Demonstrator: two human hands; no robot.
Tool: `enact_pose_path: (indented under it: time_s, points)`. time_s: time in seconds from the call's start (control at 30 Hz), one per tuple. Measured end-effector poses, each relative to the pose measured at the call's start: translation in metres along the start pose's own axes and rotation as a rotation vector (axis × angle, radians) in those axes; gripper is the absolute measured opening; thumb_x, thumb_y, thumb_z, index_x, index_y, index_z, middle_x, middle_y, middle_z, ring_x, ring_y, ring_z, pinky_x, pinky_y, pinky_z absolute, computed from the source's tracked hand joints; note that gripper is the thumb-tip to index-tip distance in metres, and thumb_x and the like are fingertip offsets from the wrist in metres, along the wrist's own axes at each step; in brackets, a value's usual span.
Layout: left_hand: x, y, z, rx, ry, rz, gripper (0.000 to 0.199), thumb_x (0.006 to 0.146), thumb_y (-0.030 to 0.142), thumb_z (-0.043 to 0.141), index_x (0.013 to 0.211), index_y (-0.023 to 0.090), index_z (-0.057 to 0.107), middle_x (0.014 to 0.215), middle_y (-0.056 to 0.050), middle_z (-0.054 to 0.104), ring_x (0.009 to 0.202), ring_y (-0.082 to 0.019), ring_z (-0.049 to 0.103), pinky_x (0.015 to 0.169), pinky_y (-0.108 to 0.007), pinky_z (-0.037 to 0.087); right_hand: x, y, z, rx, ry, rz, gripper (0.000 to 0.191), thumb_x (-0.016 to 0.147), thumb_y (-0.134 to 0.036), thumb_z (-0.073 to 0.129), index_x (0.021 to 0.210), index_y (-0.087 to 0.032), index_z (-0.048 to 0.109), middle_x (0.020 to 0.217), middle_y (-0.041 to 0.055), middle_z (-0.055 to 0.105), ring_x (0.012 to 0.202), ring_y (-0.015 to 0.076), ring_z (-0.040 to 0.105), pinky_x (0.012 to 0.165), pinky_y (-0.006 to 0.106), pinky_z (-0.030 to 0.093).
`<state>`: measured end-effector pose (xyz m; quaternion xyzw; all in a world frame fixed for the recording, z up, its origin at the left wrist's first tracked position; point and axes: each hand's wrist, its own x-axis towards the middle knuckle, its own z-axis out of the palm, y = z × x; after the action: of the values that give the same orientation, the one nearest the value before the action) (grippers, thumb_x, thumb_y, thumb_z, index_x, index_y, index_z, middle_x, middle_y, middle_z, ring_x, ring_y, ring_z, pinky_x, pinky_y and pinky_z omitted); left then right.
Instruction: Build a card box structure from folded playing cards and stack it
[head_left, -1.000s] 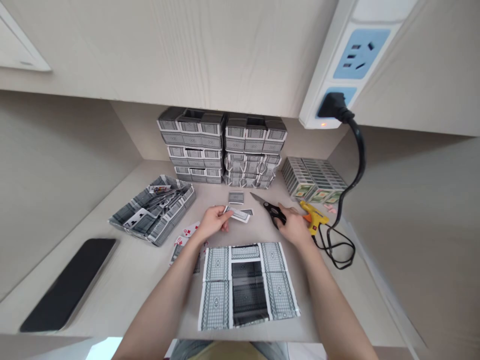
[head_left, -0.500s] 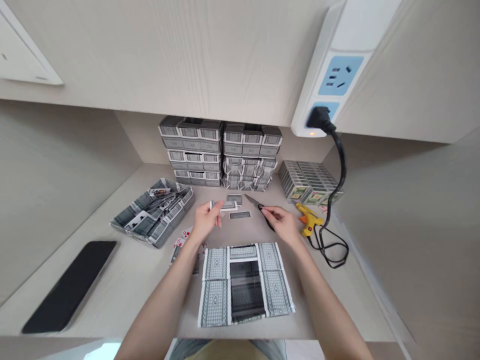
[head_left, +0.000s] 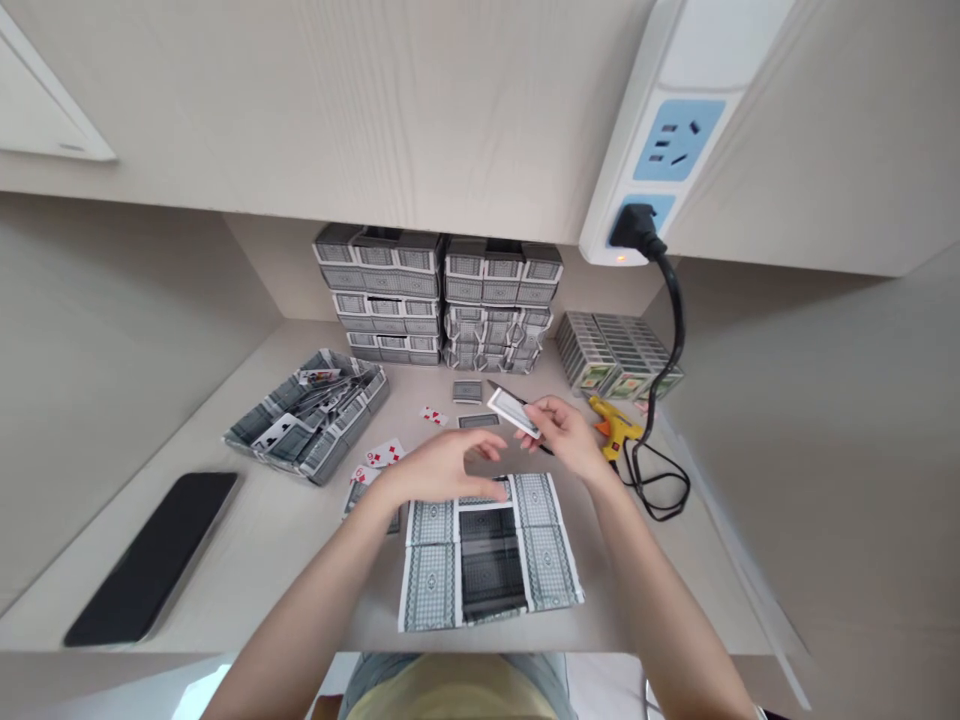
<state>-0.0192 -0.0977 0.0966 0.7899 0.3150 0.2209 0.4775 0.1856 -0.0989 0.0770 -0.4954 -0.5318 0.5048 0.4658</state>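
Observation:
My right hand (head_left: 561,436) pinches a playing card strip (head_left: 511,409) with a white border, held tilted above the desk. My left hand (head_left: 448,466) holds nothing; its fingers and thumb are apart over the far edge of a box built of playing cards (head_left: 541,545), with a rectangular opening in its middle. The scissors (head_left: 516,395) lie on the desk, mostly hidden behind the card and my right hand. Near them are a small stack of cards (head_left: 467,391), a narrow card piece (head_left: 478,421) and a red-marked piece (head_left: 434,415).
A card tray (head_left: 352,425) full of cards stands left, beyond a black phone (head_left: 154,555). Card boxes (head_left: 386,285) are stacked at the back, beside packed card decks (head_left: 619,355). A yellow glue gun (head_left: 616,425) lies right, its cord rising to a power strip (head_left: 682,140).
My right hand has let go of the scissors and now holds the card strip that was in my left hand. The left hand has come nearer, towards the box. A red-marked piece lies on the desk.

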Motion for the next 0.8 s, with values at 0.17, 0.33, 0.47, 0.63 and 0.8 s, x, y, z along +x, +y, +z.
enact_pose_path:
  time_s: [0.17, 0.33, 0.47, 0.63, 0.8]
  points:
    - [-0.010, 0.009, 0.011, 0.286, -0.034, 0.031, 0.028, 0.065, 0.039, 0.065, 0.088, 0.024, 0.066, 0.084, -0.005, 0.068, 0.077, -0.022, 0.062, 0.069, -0.029, 0.043, -0.014, 0.007, -0.014, 0.094, 0.137, 0.000, 0.036, 0.070, -0.050, 0.060, 0.079, -0.019, 0.046, 0.065, 0.0039, 0.066, 0.044, 0.0123, 0.057, 0.045, 0.026, 0.047]
    - [-0.013, 0.016, 0.010, 0.574, -0.007, -0.144, 0.024, 0.076, 0.040, 0.051, 0.081, 0.021, 0.065, 0.072, -0.005, 0.066, 0.069, -0.020, 0.061, 0.064, -0.027, 0.042, -0.032, 0.006, -0.019, 0.173, 0.214, -0.012, 0.032, 0.069, -0.046, 0.062, 0.076, -0.019, 0.047, 0.073, 0.0049, 0.067, 0.053, 0.0149, 0.060, 0.048, 0.027, 0.049]
    - [-0.019, 0.019, 0.011, 0.821, 0.091, -0.320, 0.032, 0.082, 0.040, 0.040, 0.087, 0.018, 0.062, 0.075, -0.010, 0.066, 0.073, -0.024, 0.063, 0.063, -0.030, 0.043, -0.041, 0.003, -0.020, 0.194, 0.239, -0.028, 0.029, 0.070, -0.043, 0.063, 0.073, -0.020, 0.046, 0.072, 0.0030, 0.068, 0.056, 0.0136, 0.059, 0.048, 0.024, 0.045]
    - [-0.032, 0.022, 0.028, 0.971, 0.298, -0.617, 0.051, 0.084, 0.041, 0.037, 0.118, 0.005, 0.046, 0.071, -0.016, 0.066, 0.068, -0.027, 0.064, 0.057, -0.032, 0.044, -0.041, -0.001, -0.016, 0.186, 0.184, -0.042, 0.029, 0.074, -0.045, 0.058, 0.076, -0.022, 0.042, 0.068, 0.0010, 0.066, 0.052, 0.0129, 0.057, 0.050, 0.026, 0.045]
    - [-0.043, 0.028, 0.027, 0.907, 0.330, -0.683, 0.082, 0.079, 0.059, 0.036, 0.136, 0.004, 0.017, 0.071, -0.015, 0.065, 0.068, -0.029, 0.063, 0.059, -0.034, 0.045, -0.038, 0.002, -0.014, 0.151, 0.252, -0.087, 0.028, 0.073, -0.044, 0.059, 0.076, -0.021, 0.043, 0.061, -0.0046, 0.058, 0.045, 0.0087, 0.050, 0.046, 0.023, 0.042]
